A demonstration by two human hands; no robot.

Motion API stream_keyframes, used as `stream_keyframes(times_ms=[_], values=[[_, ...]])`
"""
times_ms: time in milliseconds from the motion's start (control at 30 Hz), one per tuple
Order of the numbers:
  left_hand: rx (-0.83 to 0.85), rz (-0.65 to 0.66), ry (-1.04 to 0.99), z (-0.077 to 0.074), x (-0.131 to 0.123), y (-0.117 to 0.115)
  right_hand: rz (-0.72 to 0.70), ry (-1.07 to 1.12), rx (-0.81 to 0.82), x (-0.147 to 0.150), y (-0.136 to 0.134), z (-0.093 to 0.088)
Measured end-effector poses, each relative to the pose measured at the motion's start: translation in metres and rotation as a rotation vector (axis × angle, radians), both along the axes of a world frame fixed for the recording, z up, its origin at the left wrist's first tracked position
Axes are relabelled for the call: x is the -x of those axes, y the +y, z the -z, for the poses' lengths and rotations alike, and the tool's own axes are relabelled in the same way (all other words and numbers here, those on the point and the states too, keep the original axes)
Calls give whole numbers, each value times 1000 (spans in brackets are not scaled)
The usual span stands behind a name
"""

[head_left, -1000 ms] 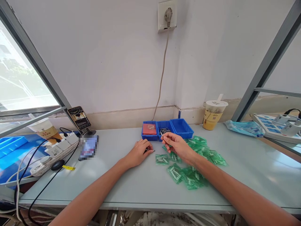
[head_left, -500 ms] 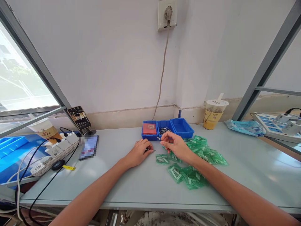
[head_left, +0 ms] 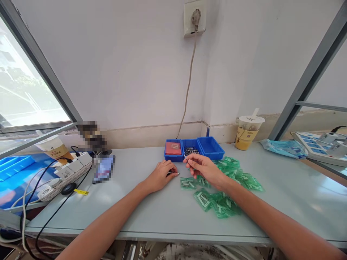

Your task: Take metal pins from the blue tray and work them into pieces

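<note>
My left hand point(head_left: 160, 176) rests on the grey table point(head_left: 151, 213), fingers curled over a small dark metal part point(head_left: 175, 173) whose tip pokes out to the right. My right hand point(head_left: 204, 168) hovers just in front of the blue trays, thumb and forefinger pinching a tiny white-tipped pin point(head_left: 185, 157). Three joined blue trays stand at the back: the left tray point(head_left: 173, 148) holds a red packet, the middle tray point(head_left: 191, 151) holds small dark metal parts, the right tray point(head_left: 211, 147) looks bare. Several green plastic bags point(head_left: 222, 187) lie spread under and beside my right wrist.
A lidded drink cup point(head_left: 247, 132) stands at the back right, a blue packet point(head_left: 284, 148) beyond it. Left: a power strip with chargers point(head_left: 65, 173), black cables point(head_left: 48, 216), another cup point(head_left: 52, 148), a blurred phone on a stand point(head_left: 92, 135). A cord point(head_left: 187, 94) hangs from the wall socket.
My right hand came down from over the middle tray, dipped toward the table, then rose slightly, still pinching the small pin. The left hand stayed put.
</note>
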State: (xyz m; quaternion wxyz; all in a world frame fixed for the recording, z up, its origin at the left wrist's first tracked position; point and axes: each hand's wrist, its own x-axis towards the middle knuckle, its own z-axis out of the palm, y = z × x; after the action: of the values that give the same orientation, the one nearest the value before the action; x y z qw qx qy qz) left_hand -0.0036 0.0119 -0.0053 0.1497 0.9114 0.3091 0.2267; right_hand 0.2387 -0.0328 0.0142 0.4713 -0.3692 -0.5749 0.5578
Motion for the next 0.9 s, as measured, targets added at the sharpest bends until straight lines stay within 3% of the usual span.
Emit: stream_keyframes(times_ms=[133,333,767,900], values=[[-4,8,-4,1,0,1,-68,106,80,0,-5,-6],[-5,9,2,0,1,0,-38,139,75,-2,-3,-6],[-1,21,-19,0,1,1,364,-354,-372,0,1,2],[-2,24,-31,1,2,2,402,-396,-426,-1,1,1]])
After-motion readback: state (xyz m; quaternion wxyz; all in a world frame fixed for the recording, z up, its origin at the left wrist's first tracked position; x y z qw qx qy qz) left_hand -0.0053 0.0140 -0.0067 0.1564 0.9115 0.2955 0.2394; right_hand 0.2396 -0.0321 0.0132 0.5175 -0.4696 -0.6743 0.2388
